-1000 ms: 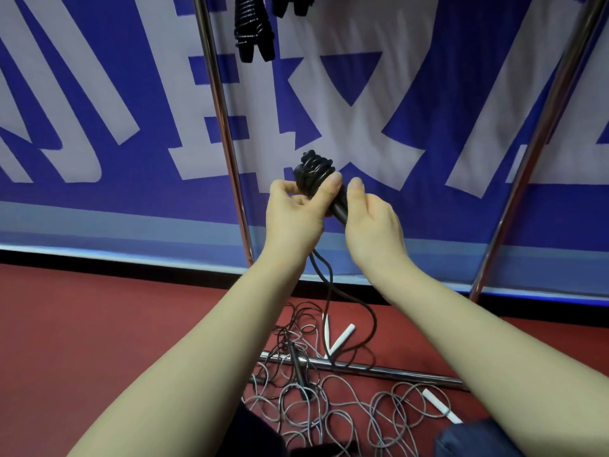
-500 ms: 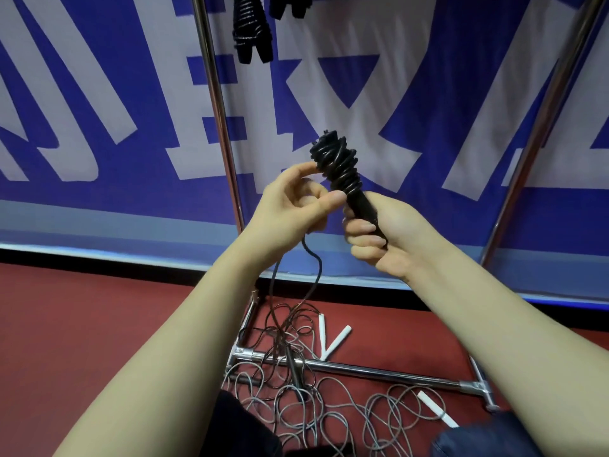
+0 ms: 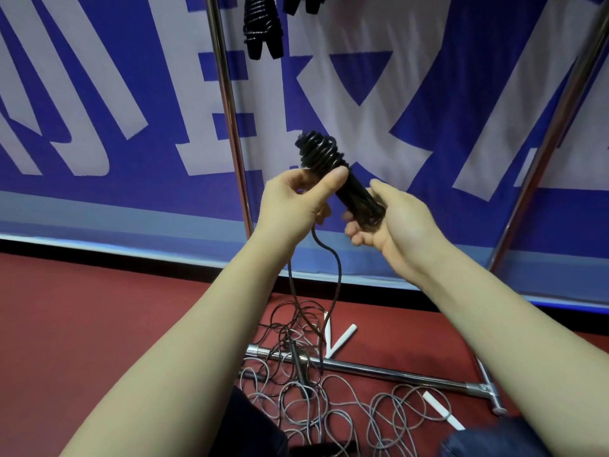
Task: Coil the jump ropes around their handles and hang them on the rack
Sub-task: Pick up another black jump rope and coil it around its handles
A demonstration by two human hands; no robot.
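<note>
Your left hand pinches the black jump rope against its handles just below the coiled top, while your right hand curls round the handles' lower end. The loose cord drops to a tangle of grey ropes on the red floor, across the rack's base bar; a coiled black rope hangs far above.

Our left hand has come back against the black handles, its thumb now pinching the coiled rope, which leans more toward the rack pole. Our right hand seems to have loosened, its fingers half uncurled beneath the handles.
</note>
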